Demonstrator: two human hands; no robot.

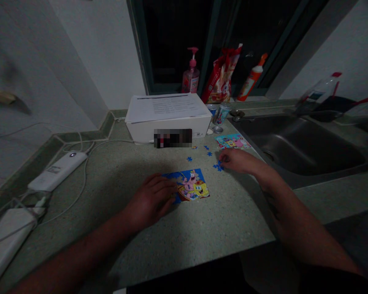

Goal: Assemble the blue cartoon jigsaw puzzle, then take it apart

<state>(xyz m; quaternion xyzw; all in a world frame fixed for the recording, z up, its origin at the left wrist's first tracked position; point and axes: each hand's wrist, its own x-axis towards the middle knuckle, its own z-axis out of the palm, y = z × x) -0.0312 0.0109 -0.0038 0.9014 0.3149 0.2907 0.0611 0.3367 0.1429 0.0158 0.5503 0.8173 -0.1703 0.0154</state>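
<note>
Lying long axis left-to-right on the counter (202, 232), the SpongeBob jigsaw (194, 187) tops toward the window (178, 41) — left hand (153, 198), fingers together, covers its left end; right hand (234, 158) curls at blue pieces (218, 166), pinch unclear.

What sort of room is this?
Probably a kitchen, though it could be a utility room: a metal sink is set into a speckled counter, and a pink pump bottle stands by the window.
</note>
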